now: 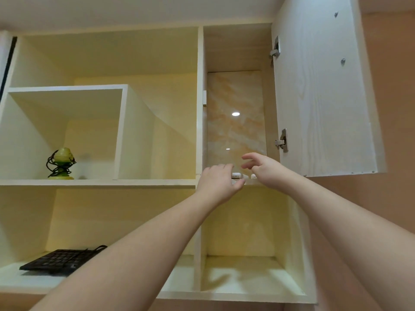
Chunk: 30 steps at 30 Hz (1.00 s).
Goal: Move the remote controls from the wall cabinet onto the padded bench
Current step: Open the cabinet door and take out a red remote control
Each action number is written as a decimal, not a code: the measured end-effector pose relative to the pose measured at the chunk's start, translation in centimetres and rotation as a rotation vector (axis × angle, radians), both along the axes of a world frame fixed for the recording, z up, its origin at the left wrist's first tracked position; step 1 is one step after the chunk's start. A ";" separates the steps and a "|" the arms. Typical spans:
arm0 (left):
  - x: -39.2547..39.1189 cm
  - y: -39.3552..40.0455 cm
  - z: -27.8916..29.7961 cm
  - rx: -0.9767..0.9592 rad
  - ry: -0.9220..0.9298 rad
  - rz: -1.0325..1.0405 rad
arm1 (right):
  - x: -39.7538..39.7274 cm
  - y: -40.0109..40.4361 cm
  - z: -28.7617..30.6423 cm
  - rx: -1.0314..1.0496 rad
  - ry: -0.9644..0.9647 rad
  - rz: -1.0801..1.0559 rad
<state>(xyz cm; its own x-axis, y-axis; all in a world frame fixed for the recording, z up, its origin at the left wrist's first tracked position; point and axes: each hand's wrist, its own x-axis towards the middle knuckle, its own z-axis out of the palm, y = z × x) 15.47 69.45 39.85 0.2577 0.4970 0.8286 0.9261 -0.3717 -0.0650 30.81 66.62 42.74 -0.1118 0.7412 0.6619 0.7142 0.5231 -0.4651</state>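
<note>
The wall cabinet's narrow compartment (235,97) stands open high above me, with a marbled back panel. At its bottom front edge lie white remote controls: the end of one (236,175) shows between my hands, and a sliver of another (253,176) peeks out by my right wrist. My left hand (219,182) is at that edge, fingers over the top and thumb under the first remote's end. My right hand (263,168) hovers just above the shelf edge with fingers spread and nothing in it. The padded bench is out of view.
The cabinet door (323,90) is swung open to the right, its lower corner close to my right forearm. A green ornament wrapped in dark cord (60,163) sits on the left shelf. A black keyboard (60,259) lies on the lower shelf.
</note>
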 end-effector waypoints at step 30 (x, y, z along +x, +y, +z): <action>-3.7 -3.9 1.4 -0.057 -0.303 -0.319 | -1.3 1.6 -1.4 0.025 -0.217 -0.310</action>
